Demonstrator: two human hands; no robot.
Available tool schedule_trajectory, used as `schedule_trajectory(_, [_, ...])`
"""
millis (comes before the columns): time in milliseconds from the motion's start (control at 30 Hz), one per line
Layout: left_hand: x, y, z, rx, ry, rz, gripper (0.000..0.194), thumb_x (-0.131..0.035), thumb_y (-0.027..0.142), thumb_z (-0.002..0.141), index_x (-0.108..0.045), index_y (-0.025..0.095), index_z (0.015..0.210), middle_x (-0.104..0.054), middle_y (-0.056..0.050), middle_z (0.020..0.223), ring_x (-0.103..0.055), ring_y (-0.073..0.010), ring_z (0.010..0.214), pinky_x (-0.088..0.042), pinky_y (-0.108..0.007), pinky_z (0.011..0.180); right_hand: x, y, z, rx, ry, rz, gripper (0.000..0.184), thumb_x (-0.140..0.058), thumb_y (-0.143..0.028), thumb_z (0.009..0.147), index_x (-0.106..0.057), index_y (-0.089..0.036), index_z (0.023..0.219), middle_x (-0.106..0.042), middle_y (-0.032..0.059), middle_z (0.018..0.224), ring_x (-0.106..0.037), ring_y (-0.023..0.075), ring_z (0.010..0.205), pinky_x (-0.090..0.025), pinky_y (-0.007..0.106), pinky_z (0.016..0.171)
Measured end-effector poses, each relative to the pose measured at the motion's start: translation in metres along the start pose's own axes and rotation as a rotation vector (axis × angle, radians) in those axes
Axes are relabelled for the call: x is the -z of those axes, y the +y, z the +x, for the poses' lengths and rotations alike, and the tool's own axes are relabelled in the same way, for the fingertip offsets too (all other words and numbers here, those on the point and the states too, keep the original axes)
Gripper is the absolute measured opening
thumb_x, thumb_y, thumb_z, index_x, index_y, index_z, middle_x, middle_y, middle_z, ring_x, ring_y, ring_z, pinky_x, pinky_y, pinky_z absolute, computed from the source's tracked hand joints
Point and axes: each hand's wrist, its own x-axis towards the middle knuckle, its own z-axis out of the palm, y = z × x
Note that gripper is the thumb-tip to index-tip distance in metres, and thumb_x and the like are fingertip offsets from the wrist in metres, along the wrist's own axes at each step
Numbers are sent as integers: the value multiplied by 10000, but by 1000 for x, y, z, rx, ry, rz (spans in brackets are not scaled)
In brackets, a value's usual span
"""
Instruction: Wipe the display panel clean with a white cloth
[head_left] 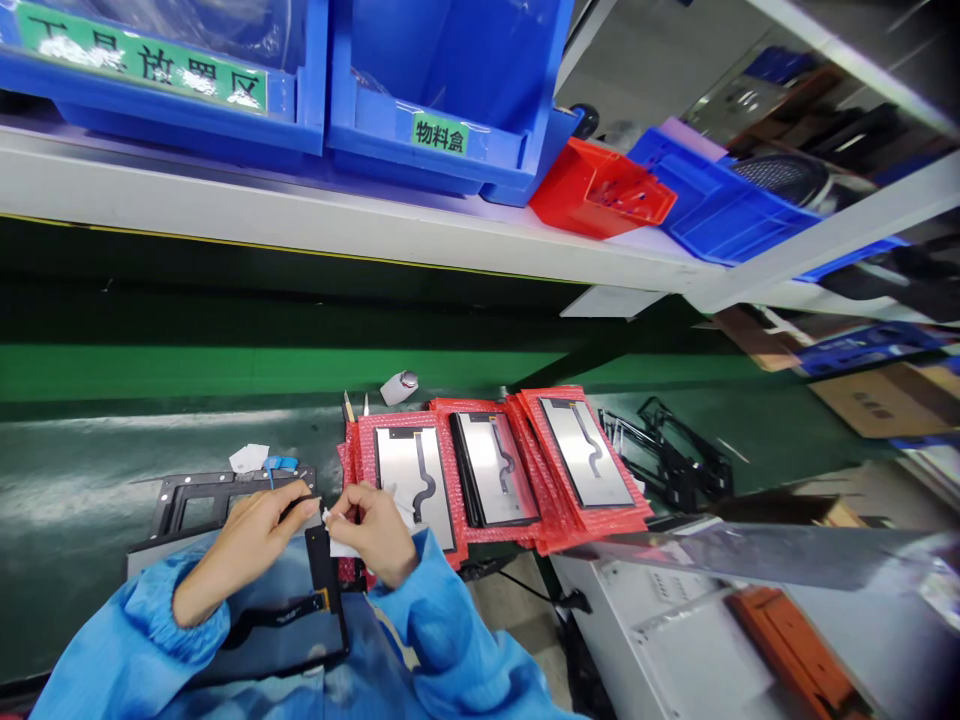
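My left hand [251,545] pinches the top edge of a black display panel [300,620] that stands tilted in front of me, with a flex cable across its back. Against the panel's upper right corner, my right hand [375,530] is closed on a small white wipe [337,535]. Both arms wear blue sleeves. A black metal frame [195,500] lies flat just behind my left hand.
Three display panels [495,465] lie on red bubble wrap [525,520] to the right. A small bottle [399,386], white scraps [249,458], black brackets [667,460] and a green belt [150,370] lie beyond. Blue bins [442,90] and a red one [600,190] sit on the shelf above.
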Motion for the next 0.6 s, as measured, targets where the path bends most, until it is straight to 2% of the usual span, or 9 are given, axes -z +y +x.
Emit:
schedule_trajectory(133, [1, 0, 0, -6, -12, 23, 369, -345, 507, 931, -608, 251, 962, -657, 12, 744, -600, -190, 688, -336, -256, 621, -7, 4, 9, -15, 32, 20, 80, -588, -172, 705, -588, -194, 629, -516, -49, 594, -458, 129, 601, -321, 250, 583])
schedule_trajectory(233, [2, 1, -1, -7, -31, -4, 360, -353, 501, 933, -604, 245, 926, -659, 22, 768, -588, -173, 676, -333, -248, 623, -6, 5, 0, -16, 19, 7, 107, -607, -175, 700, -575, -192, 599, -521, -47, 584, -461, 131, 612, -323, 250, 592])
schedule_trajectory(367, [3, 3, 0, 25, -49, 1, 366, -358, 505, 930, -611, 240, 934, -612, 34, 690, -575, -172, 660, -313, -247, 604, 0, 5, -12, -16, -10, -20, 106, -637, -135, 653, -597, -191, 572, -540, -43, 578, -469, 133, 622, -323, 250, 597])
schedule_trajectory(600, [3, 3, 6, 34, -47, 31, 387, -338, 509, 932, -609, 235, 975, -609, 24, 697, -559, -177, 649, -316, -255, 613, -5, 3, 11, -27, 50, 3, 77, -613, -162, 686, -598, -191, 616, -531, -46, 596, -458, 126, 613, -335, 240, 585])
